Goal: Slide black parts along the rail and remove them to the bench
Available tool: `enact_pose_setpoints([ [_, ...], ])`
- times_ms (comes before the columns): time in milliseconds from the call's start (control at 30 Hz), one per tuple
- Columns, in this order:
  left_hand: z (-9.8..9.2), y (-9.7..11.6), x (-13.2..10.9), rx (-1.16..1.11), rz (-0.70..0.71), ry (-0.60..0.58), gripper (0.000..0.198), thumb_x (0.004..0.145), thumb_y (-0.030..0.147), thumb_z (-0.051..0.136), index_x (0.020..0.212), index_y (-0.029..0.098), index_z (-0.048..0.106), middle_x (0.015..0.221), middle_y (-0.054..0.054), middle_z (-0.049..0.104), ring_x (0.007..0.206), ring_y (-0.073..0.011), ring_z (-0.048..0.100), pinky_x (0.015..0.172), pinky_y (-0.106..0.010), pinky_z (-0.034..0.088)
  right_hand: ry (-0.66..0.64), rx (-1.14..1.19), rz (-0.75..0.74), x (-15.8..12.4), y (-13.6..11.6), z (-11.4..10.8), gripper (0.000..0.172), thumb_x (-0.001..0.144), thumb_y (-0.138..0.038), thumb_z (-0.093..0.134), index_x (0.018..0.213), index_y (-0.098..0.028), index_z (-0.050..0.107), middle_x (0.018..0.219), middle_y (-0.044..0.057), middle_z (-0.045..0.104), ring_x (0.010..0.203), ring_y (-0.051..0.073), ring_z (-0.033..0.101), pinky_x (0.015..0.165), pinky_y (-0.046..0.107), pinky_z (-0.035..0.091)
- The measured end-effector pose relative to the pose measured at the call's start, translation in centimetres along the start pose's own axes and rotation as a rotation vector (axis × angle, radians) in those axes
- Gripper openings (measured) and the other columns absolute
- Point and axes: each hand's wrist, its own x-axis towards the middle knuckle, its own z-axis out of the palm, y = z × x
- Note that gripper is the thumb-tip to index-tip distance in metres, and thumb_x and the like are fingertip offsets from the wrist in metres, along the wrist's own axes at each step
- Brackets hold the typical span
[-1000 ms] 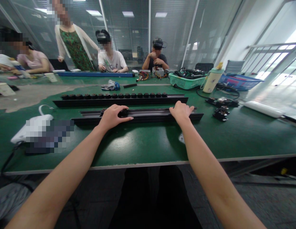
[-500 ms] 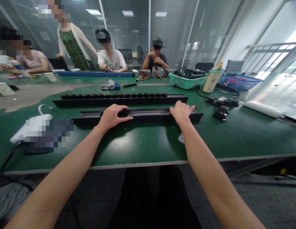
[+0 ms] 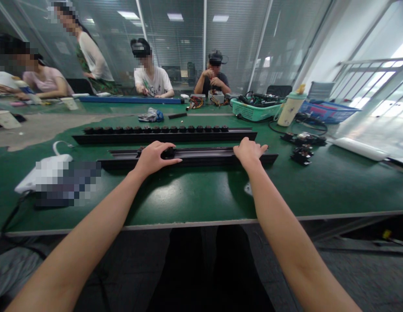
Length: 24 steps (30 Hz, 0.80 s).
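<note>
A long black channel rail [image 3: 204, 162] with a bare metal-coloured groove lies crosswise on the table in front of me. My left hand [image 3: 152, 158] is curled over its left half around a small black module [image 3: 170, 153] sitting in the groove, thumb along the front wall. Most of that module is hidden by the fingers. Toward the rail's right end, my right hand [image 3: 249, 152] grips the rail from above, its fingertips partly out of sight. Just behind lies a second black rail [image 3: 165, 138], with several similar black modules in a row and a short stretch of bare groove at its right.
Loose black modules [image 3: 302, 154] lie right, near a white roll [image 3: 359, 148]. A white adapter [image 3: 47, 173] sits left. Behind are a green basket [image 3: 253, 112] of cables, a cream tumbler [image 3: 290, 110] and a crumpled glove [image 3: 151, 115]. Several people are across the table [image 3: 195, 199].
Both hands keep their places on the front rail, with hardly any movement. In the background, the standing person has shifted left and turned.
</note>
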Motion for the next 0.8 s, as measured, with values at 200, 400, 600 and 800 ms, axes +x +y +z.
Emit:
enact_pose_setpoints([
  [200, 0.0, 0.0, 0.0, 0.000, -0.005, -0.004, 0.065, 0.081, 0.075, 0.067, 0.119, 0.023, 0.072, 0.115, -0.011, 0.073, 0.108, -0.0304, 0.064, 0.096, -0.042, 0.050, -0.002, -0.013, -0.001, 0.2, 0.0, 0.3, 0.038, 0.093, -0.023, 0.049, 0.127, -0.009, 0.061, 0.120, 0.025, 0.070, 0.121, 0.039, 0.062, 0.107, 0.054, 0.028],
  [400, -0.1, 0.1, 0.0, -0.002, -0.007, -0.009, 0.064, 0.081, 0.075, 0.067, 0.119, 0.024, 0.072, 0.115, -0.010, 0.073, 0.108, -0.0307, 0.063, 0.096, -0.043, 0.050, -0.034, -0.070, -0.054, 0.5, 0.1, 0.5, 0.041, 0.095, -0.021, 0.044, 0.132, -0.006, 0.056, 0.117, 0.028, 0.071, 0.122, 0.039, 0.062, 0.106, 0.055, 0.028],
  [600, -0.1, 0.1, 0.0, -0.006, -0.012, -0.014, 0.063, 0.081, 0.074, 0.068, 0.120, 0.024, 0.072, 0.116, -0.010, 0.074, 0.109, -0.0314, 0.064, 0.097, -0.043, 0.050, -0.093, -0.117, -0.088, 1.3, 0.1, 0.1, 0.046, 0.094, -0.021, 0.043, 0.135, -0.003, 0.054, 0.122, 0.027, 0.070, 0.119, 0.035, 0.065, 0.108, 0.051, 0.029],
  [800, -0.1, -0.1, 0.0, -0.008, -0.010, -0.012, 0.064, 0.081, 0.075, 0.067, 0.119, 0.024, 0.072, 0.116, -0.010, 0.073, 0.110, -0.0313, 0.064, 0.098, -0.044, 0.050, -0.225, -0.134, -0.148, 2.1, 0.2, -0.6, 0.056, 0.096, -0.025, 0.044, 0.148, -0.005, 0.043, 0.130, 0.026, 0.067, 0.125, 0.033, 0.062, 0.113, 0.053, 0.028],
])
